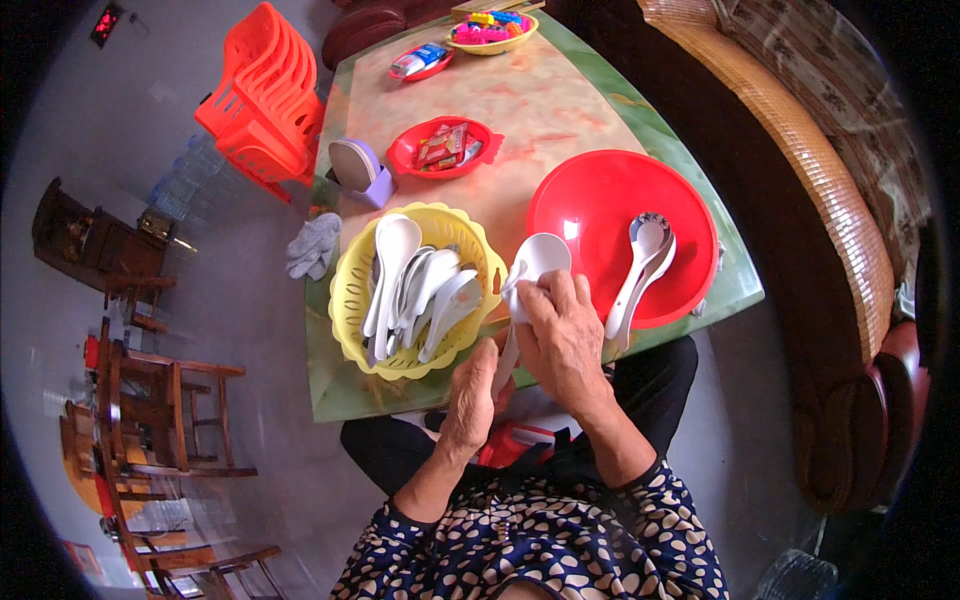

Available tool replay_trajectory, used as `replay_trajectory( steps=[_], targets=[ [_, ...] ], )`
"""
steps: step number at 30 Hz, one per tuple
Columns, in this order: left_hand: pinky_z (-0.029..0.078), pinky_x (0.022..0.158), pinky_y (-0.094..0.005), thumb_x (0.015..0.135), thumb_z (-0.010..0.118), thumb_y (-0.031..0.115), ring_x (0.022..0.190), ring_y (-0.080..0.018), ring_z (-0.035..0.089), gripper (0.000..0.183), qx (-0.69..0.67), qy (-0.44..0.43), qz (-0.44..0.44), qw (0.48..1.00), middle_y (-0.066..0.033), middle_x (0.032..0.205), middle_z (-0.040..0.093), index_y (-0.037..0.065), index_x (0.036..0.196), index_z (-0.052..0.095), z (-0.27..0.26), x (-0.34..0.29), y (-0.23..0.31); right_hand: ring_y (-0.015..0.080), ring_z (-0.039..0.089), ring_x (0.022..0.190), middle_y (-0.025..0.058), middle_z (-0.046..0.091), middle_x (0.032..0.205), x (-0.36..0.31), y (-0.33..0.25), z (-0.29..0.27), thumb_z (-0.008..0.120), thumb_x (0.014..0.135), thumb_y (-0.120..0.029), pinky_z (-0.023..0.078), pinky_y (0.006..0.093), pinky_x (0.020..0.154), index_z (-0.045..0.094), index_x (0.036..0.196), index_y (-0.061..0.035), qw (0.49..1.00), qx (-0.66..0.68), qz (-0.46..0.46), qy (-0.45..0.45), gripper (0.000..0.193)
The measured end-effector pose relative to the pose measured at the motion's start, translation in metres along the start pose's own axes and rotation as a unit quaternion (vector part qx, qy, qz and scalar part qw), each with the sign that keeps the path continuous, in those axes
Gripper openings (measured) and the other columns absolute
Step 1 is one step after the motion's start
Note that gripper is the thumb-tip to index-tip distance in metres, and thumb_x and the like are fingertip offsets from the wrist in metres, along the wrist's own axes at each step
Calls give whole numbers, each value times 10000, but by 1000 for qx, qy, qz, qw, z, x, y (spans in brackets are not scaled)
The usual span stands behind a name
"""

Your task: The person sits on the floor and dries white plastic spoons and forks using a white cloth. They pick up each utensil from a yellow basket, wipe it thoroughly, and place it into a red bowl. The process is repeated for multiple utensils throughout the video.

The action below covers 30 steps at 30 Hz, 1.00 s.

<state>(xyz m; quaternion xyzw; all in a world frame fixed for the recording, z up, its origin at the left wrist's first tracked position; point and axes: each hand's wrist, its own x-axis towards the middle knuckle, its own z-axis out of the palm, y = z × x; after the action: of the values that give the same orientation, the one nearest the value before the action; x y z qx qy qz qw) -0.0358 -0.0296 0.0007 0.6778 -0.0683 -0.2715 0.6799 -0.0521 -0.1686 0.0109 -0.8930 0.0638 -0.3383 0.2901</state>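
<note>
A large white spoon (545, 252) is held over the table's near edge, its bowl pointing away from me. My left hand (470, 398) is closed round the lower part of its handle. With my right hand (562, 335) I pinch a white cloth (514, 292) against the spoon by its bowl. To the left, a yellow scalloped basket (347, 300) holds several white spoons (398, 238) and other utensils beneath them. On the right, two spoons (648, 240) lie together in a wide red basin (590, 190), their handles over its near rim.
Farther up the marble-patterned table (440, 98) stand a red dish of packets (400, 148), a purple holder (375, 186), a small red tray (425, 72) and a bowl of toy bricks (530, 38). A grey glove (315, 245) lies at the left edge. Stacked orange chairs (265, 100) stand beyond.
</note>
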Motion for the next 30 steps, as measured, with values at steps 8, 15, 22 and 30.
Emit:
replay_trajectory(
  steps=[8,15,22,30],
  targets=[
    [447,831,-301,934,210,617,950,-146,551,697,-90,3,26,996,-50,1041,582,42,1176,520,-10,17,-23,299,511,792,121,521,905,-44,-25,-1,633,583,-3,460,366,662,592,995,-10,995,84,-38,-44,415],
    [370,571,-229,970,256,529,688,-74,457,570,-24,29,82,996,14,781,506,42,1022,548,-4,11,-21,286,517,765,104,546,880,-29,-3,10,670,603,-12,447,363,633,603,918,-25,990,137,-20,6,322],
    [363,532,-220,965,432,376,632,-69,453,382,47,12,35,998,8,739,490,38,1079,570,-8,-2,-8,288,495,752,95,521,846,6,10,17,646,585,-15,433,384,640,595,906,-61,995,23,-36,88,329],
    [462,687,-307,869,562,36,756,-203,559,319,263,52,222,937,-127,880,565,-5,1184,539,1,-7,-7,292,497,796,86,530,870,33,18,22,627,581,-19,435,389,699,577,922,-72,982,-71,-28,172,349]
  ],
)
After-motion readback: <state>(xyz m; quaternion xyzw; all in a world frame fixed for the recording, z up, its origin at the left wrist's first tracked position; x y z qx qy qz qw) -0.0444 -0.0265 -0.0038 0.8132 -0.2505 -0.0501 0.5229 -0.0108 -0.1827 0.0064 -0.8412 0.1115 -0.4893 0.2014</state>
